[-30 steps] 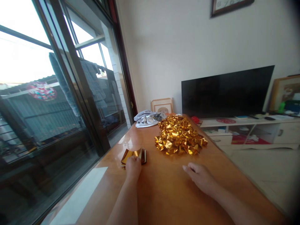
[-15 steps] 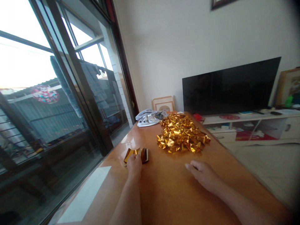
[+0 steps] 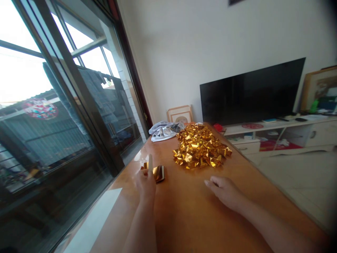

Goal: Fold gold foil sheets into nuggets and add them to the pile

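Note:
My left hand (image 3: 146, 182) is closed at the left of the table, pinching a sheet of foil paper (image 3: 150, 163) that stands up on edge above the fingers. Under and beside it lies a small stack of gold foil sheets (image 3: 159, 173), curling up, with a pale edge at its right; my hand covers part of it. My right hand (image 3: 222, 189) hovers over the table to the right, fingers curled in and thumb forward, with nothing visible in it. Beyond it spreads a heap of folded gold foil pieces (image 3: 201, 147), apart from both hands.
The wooden table (image 3: 181, 214) runs away from me. A white sheet (image 3: 96, 218) lies along its left edge, near a glass door (image 3: 79, 140). Grey cloth or bags (image 3: 164, 131) rest at the far end. A television (image 3: 252, 93) stands on a white cabinet (image 3: 321, 135) to the right.
My left hand has drawn slightly back and raised a foil sheet upright from the stack. The right hand keeps nearly the same pose. The whole view has shifted a little.

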The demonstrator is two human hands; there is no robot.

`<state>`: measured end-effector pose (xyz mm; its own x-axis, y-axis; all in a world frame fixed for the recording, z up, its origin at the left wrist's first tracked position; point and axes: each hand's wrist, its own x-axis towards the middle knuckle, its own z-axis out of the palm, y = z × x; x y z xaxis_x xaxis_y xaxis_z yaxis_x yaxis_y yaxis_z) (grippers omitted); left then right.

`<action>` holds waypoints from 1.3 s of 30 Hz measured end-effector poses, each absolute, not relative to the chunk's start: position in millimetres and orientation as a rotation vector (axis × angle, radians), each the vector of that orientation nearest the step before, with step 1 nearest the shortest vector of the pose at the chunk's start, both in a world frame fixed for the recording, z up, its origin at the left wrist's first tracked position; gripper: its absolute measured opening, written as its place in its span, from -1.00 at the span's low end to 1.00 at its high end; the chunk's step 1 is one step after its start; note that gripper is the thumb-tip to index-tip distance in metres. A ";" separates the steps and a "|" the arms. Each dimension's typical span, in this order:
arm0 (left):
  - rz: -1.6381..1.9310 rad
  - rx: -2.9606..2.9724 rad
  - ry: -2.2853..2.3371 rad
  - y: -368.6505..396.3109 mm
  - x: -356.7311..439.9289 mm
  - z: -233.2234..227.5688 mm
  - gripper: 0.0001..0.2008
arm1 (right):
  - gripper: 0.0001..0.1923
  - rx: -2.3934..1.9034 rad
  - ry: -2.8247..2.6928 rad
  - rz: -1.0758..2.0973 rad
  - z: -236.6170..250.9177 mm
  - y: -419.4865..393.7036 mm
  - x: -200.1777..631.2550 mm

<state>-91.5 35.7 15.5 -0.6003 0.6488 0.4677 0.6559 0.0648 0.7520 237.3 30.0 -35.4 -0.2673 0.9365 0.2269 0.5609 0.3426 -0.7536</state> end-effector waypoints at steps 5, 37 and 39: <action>-1.672 -1.382 -2.170 23.6 -70.3 33.4 -0.81 | -0.56 -1.300 -1.928 0.657 -29.9 28.1 237.1; -2.006 -2.488 -2.399 17.4 -2.8 3.4 -0.74 | -0.54 -1.172 -1.729 1.113 -16.5 15.8 230.9; -1.898 -2.488 -2.358 21.1 -3.6 -1.0 -0.75 | -0.52 -1.195 -1.754 1.077 -21.3 18.0 232.2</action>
<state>-3.6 21.1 -1.0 -0.0226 0.9942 0.1054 0.3156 -0.0929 0.9443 232.2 18.0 -21.3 -0.2891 0.9501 0.1167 0.3260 0.2124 -0.9212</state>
